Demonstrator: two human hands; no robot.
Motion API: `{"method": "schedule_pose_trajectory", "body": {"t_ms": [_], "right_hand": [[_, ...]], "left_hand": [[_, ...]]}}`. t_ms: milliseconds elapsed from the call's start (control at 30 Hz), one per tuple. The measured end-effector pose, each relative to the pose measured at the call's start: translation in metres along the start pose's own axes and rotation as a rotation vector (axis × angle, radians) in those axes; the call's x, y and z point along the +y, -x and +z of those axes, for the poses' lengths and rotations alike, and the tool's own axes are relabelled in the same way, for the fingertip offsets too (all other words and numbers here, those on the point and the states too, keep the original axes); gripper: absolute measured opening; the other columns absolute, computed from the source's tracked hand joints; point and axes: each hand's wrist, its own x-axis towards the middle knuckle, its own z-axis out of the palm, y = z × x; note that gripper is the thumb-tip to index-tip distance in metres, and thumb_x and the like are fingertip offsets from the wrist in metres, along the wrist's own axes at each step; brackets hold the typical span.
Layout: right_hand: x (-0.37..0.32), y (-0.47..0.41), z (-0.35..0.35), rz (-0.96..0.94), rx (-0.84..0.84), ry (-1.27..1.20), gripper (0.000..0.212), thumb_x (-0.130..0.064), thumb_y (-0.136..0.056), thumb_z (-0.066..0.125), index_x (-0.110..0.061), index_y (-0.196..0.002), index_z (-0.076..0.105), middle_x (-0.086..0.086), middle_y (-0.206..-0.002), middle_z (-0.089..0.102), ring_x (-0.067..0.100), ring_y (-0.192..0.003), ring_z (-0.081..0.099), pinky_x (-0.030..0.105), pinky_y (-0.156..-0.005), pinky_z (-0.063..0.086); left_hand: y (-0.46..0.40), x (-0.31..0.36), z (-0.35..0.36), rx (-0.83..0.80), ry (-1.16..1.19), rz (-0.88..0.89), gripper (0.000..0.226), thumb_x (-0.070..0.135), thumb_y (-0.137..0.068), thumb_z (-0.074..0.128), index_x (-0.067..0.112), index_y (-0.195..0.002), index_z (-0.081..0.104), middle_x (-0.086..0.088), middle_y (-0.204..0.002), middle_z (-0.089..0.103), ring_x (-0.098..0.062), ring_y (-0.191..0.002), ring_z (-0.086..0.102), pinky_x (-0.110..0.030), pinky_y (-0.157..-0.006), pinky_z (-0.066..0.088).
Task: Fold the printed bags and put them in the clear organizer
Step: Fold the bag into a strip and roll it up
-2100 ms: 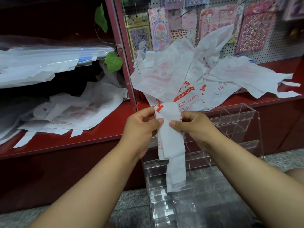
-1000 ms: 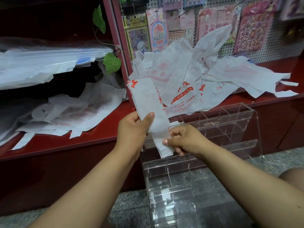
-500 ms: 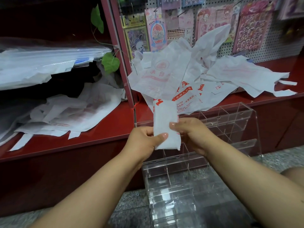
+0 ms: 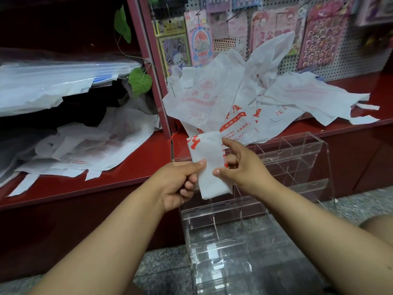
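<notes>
Red shelf [image 4: 136,169] edge – hands pinch folded bag [image 4: 209,167]

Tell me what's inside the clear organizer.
The clear organizer shows only bare dividers; no bags are visible inside. The folded bag and both hands hide some upper-left compartments.

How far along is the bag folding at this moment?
Done: nothing stored; the clear organizer looks empty. In hand: one folded bag pinched between left hand and right hand. Left: the loose bag pile on the red shelf.
</notes>
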Motion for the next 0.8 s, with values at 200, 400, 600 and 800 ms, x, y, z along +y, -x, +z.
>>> {"method": "schedule_pose_trajectory", "body": {"t_ms": [200,400,600,800], "right_hand": [[0.005,-0.004,-0.003,0.01,0.159,0.222,0.055,-0.029,-0.074,0.08,-0.03,-0.122,0.053,-0.004,-0.069,0.063,0.007,-0.065,0.06,0.024,-0.068,0.05],[0.002,-0.004,-0.008,0.069,-0.055,-0.408,0.029,-0.02,-0.072,0.071,-0.003,-0.094,0.067,0.014,-0.074,0.071,0.025,-0.069,0.068,0.031,-0.069,0.058],[0.014,-0.005,-0.009,-0.01,0.093,-0.257,0.02,-0.026,-0.067,0.076,-0.007,-0.069,0.07,0.011,-0.074,0.07,0.018,-0.075,0.066,0.03,-0.078,0.053],[0.005,-0.005,-0.003,0.108,0.143,-0.528,0.052,-0.025,-0.064,0.084,-0.01,-0.105,0.057,0.013,-0.095,0.072,0.024,-0.088,0.071,0.032,-0.076,0.058]], "left_hand": [[0.001,-0.001,0.006,0.061,-0.049,0.233,0.014,0.017,-0.095,0.059,0.005,-0.09,0.063,-0.002,-0.061,0.07,-0.003,-0.043,0.059,-0.011,-0.036,0.036],[0.0,-0.005,0.004,0.074,-0.317,0.572,0.013,0.007,-0.093,0.061,0.002,-0.094,0.073,-0.019,-0.088,0.073,-0.021,-0.073,0.065,-0.024,-0.055,0.053],[0.002,-0.008,0.004,0.107,-0.364,0.723,0.015,0.022,-0.084,0.069,0.011,-0.089,0.078,-0.004,-0.094,0.076,-0.018,-0.088,0.071,-0.035,-0.082,0.056],[-0.008,-0.021,0.008,0.16,-0.398,0.796,0.04,0.025,-0.09,0.068,-0.011,-0.075,0.068,-0.034,-0.081,0.063,-0.035,-0.068,0.061,-0.05,-0.07,0.052]]}}
